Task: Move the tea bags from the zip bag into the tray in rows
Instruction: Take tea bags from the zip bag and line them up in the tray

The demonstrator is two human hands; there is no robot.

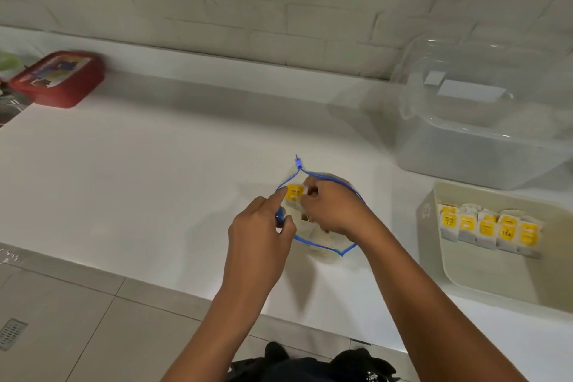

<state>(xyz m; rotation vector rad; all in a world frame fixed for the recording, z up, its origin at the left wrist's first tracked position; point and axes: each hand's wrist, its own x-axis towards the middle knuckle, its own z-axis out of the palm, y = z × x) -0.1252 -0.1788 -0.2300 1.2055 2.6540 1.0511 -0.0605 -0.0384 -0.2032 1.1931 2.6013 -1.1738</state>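
Observation:
A clear zip bag (325,246) with a blue zip rim stands open on the white counter. My left hand (259,226) pinches the near-left edge of its rim, index finger stretched toward the opening. My right hand (336,211) reaches into the mouth and holds a tea bag with a yellow tag (294,192) at the top of the opening. More tea bags lie inside the bag, partly hidden by my hands. To the right, a cream tray (483,276) holds one row of several tea bags (490,229) along its far side.
A large clear lidded container (483,139) stands behind the tray at the right. A red lidded box (59,77) sits at the far left by the white brick wall. The counter's front edge runs below my forearms, with tiled floor beneath.

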